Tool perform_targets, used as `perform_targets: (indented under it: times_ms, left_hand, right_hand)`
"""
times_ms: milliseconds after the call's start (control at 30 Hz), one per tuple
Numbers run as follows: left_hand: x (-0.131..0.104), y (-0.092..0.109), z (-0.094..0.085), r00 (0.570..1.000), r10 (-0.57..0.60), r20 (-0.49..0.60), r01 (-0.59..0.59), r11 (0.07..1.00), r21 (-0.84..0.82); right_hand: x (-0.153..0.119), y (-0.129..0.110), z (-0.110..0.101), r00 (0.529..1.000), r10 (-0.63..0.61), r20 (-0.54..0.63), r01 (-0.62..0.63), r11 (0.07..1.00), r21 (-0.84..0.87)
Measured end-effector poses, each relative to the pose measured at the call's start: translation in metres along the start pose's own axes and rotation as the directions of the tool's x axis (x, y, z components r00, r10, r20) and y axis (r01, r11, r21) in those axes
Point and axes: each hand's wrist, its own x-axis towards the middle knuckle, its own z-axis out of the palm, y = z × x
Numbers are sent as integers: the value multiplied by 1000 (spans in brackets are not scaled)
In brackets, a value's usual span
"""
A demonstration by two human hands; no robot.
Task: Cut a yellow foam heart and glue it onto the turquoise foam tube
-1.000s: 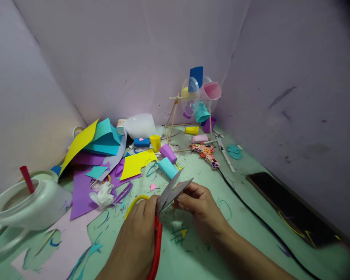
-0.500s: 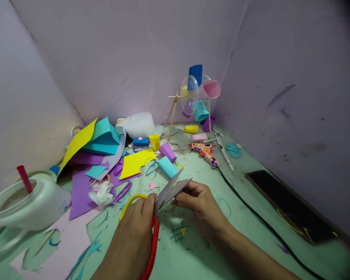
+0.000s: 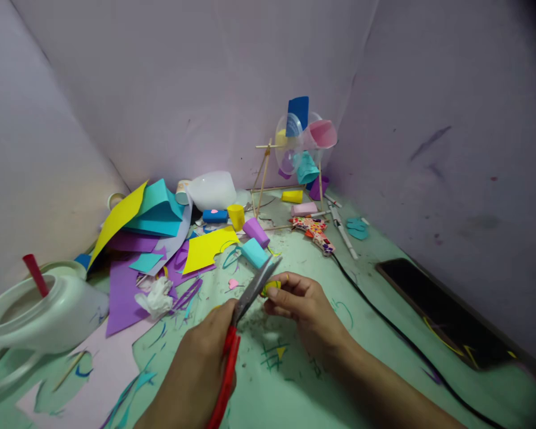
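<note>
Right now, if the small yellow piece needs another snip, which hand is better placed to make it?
Probably the left hand: its grip is on the red-handled scissors, blades close by the small yellow piece, while the right hand pinches that piece.

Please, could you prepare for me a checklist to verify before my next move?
1. Left hand has its grip on the scissors: ok.
2. Right hand holds the small yellow piece: ok.
3. Blades close together, not wide open: ok.
4. Blades safely apart from the right hand: cannot tell; they look near.
5. Black cable away from both hands: ok.
6. No loose bits beside the scissors: not ok, pink heart there.
</note>
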Motion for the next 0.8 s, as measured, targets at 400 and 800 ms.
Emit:
perform_targets:
  times_ms: [400,800]
  left_hand:
    - [1,5,-6,939,-277,-205,238,951,-197]
    - [0,-3,12,985,-93,-143,85,994,-63]
  right_hand:
    - [-1,-4,2,997,77,19,-77,997,6]
    - [1,-2,1,1000,12,-3,-12,1000,20]
